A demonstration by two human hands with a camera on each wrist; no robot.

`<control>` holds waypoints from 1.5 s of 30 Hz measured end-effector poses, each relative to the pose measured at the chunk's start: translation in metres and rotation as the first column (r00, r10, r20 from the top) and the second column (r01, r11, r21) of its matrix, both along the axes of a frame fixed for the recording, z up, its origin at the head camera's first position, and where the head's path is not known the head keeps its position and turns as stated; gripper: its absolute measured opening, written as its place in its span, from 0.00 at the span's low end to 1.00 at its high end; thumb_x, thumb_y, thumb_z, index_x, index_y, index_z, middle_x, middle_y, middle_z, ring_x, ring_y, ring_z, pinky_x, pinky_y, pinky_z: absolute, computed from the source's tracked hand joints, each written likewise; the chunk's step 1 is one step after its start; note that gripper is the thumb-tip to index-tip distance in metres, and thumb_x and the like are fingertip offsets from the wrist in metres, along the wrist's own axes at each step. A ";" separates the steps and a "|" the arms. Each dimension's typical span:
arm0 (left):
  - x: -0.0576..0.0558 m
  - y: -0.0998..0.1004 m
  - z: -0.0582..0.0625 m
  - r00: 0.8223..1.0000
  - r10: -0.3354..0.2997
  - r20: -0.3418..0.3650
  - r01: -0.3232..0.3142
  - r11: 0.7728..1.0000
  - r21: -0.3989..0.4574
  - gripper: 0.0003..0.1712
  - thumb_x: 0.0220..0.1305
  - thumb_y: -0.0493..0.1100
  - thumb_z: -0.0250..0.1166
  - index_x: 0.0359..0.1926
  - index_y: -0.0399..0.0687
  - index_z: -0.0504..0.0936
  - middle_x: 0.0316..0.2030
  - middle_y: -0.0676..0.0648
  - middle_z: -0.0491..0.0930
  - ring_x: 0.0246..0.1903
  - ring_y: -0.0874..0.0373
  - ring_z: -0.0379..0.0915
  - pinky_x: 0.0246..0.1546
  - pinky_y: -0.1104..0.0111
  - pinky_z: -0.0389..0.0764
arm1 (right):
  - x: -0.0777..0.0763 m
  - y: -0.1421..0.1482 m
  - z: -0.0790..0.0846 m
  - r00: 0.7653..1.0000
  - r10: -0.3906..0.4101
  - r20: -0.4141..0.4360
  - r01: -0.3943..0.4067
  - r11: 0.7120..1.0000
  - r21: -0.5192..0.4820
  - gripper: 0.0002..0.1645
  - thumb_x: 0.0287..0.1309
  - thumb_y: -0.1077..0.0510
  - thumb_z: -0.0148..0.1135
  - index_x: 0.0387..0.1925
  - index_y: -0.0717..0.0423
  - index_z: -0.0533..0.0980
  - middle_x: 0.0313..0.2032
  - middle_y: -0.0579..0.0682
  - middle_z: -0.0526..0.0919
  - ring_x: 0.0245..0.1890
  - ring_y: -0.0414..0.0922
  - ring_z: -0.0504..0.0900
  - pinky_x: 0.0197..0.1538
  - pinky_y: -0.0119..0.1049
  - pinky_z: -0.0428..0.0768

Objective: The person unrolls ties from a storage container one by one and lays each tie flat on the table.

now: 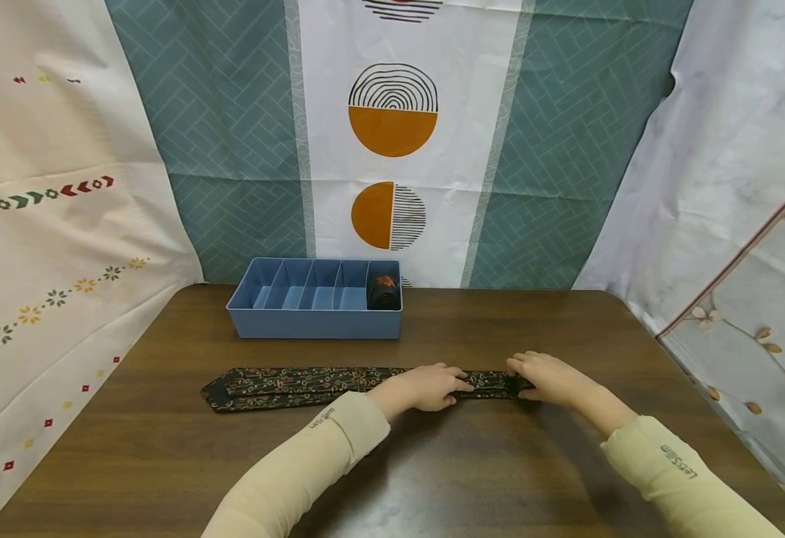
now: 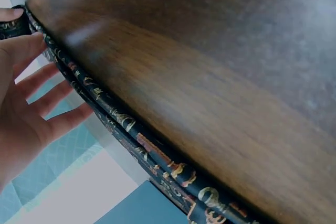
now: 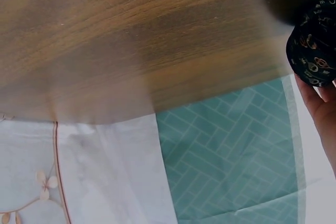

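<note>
A long dark necktie (image 1: 298,379) with a small gold and red pattern lies folded lengthwise across the table, its wide pointed end at the left. My right hand (image 1: 549,378) grips its right end, which is bunched into a small roll (image 3: 315,45) in the right wrist view. Fingers show beneath that roll. Closer to the middle, my left hand (image 1: 426,387) rests on the tie. The left wrist view shows this hand (image 2: 31,98) with its fingers extended and spread against the tie's side.
Behind the tie stands a blue divided box (image 1: 315,323). A rolled dark tie (image 1: 383,293) with a red motif sits in its rightmost compartment. The brown wooden table (image 1: 130,448) ends at hanging patterned cloths (image 1: 231,149) at the back and sides.
</note>
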State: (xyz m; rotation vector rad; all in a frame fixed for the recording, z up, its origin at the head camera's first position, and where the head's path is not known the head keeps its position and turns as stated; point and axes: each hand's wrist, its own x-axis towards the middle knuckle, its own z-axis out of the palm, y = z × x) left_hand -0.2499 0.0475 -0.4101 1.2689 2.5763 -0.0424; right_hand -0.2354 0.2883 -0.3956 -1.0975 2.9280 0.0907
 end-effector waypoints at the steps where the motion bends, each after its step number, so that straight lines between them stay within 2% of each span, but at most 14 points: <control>1: 0.000 0.000 0.000 1.000 -0.002 -0.001 0.002 1.000 0.000 0.25 0.70 0.45 0.53 0.67 0.64 0.66 0.69 0.53 0.61 0.68 0.53 0.59 0.67 0.64 0.64 | 0.000 0.000 0.000 1.000 -0.006 0.004 0.006 1.000 0.000 0.17 0.43 0.58 0.74 0.35 0.54 0.74 0.33 0.47 0.79 0.36 0.48 0.80 0.39 0.42 0.80; 7: -0.001 0.001 0.002 1.000 -0.001 0.009 0.001 1.000 0.001 0.25 0.70 0.45 0.54 0.66 0.63 0.67 0.68 0.53 0.62 0.67 0.54 0.60 0.66 0.65 0.65 | 0.000 0.001 0.000 1.000 -0.017 0.010 0.017 1.000 -0.003 0.19 0.42 0.60 0.74 0.35 0.56 0.73 0.34 0.49 0.80 0.36 0.49 0.81 0.39 0.42 0.80; 13: -0.001 0.000 0.002 1.000 -0.013 0.007 0.013 1.000 0.004 0.25 0.70 0.45 0.54 0.67 0.62 0.66 0.69 0.52 0.61 0.68 0.53 0.59 0.69 0.64 0.60 | 0.001 0.004 0.000 1.000 -0.003 -0.004 0.003 1.000 0.008 0.17 0.43 0.60 0.73 0.37 0.57 0.78 0.37 0.52 0.80 0.39 0.53 0.81 0.44 0.46 0.80; 19: 0.001 0.000 0.004 1.000 -0.011 0.008 0.011 1.000 0.002 0.25 0.70 0.45 0.54 0.67 0.62 0.66 0.69 0.53 0.61 0.68 0.54 0.58 0.69 0.64 0.59 | 0.001 0.010 0.000 0.999 0.027 -0.020 -0.028 0.999 -0.022 0.19 0.37 0.61 0.76 0.34 0.54 0.76 0.34 0.48 0.77 0.36 0.50 0.79 0.40 0.43 0.80; 23: 0.002 0.000 0.004 1.000 -0.012 0.005 0.012 1.000 0.002 0.25 0.70 0.45 0.53 0.67 0.62 0.66 0.69 0.53 0.61 0.68 0.54 0.58 0.70 0.65 0.58 | 0.002 0.013 0.001 1.000 0.002 -0.011 -0.002 1.000 -0.022 0.20 0.35 0.61 0.77 0.32 0.52 0.74 0.33 0.46 0.77 0.35 0.48 0.79 0.39 0.41 0.80; 28: 0.001 0.000 0.003 1.000 -0.007 0.002 0.007 1.000 0.001 0.26 0.70 0.46 0.54 0.67 0.63 0.66 0.69 0.53 0.61 0.68 0.54 0.58 0.69 0.65 0.60 | 0.001 0.017 0.002 1.000 -0.020 -0.006 0.020 1.000 -0.022 0.21 0.35 0.62 0.77 0.29 0.52 0.71 0.30 0.44 0.75 0.31 0.44 0.77 0.34 0.38 0.77; 37: 0.000 0.000 0.000 1.000 -0.018 -0.003 0.018 1.000 0.008 0.26 0.70 0.46 0.54 0.67 0.63 0.66 0.68 0.52 0.61 0.68 0.53 0.59 0.68 0.64 0.61 | 0.003 0.021 0.003 0.999 0.000 0.033 0.000 1.000 -0.011 0.17 0.39 0.62 0.75 0.30 0.52 0.73 0.32 0.46 0.74 0.33 0.46 0.77 0.35 0.39 0.78; 45: -0.001 0.000 -0.001 1.000 -0.022 -0.009 0.022 1.000 0.009 0.26 0.70 0.46 0.54 0.67 0.63 0.66 0.68 0.52 0.61 0.67 0.53 0.59 0.68 0.64 0.61 | 0.001 0.024 0.003 1.000 0.014 0.003 -0.014 0.999 0.041 0.24 0.35 0.60 0.77 0.25 0.50 0.66 0.27 0.41 0.69 0.29 0.41 0.71 0.31 0.36 0.71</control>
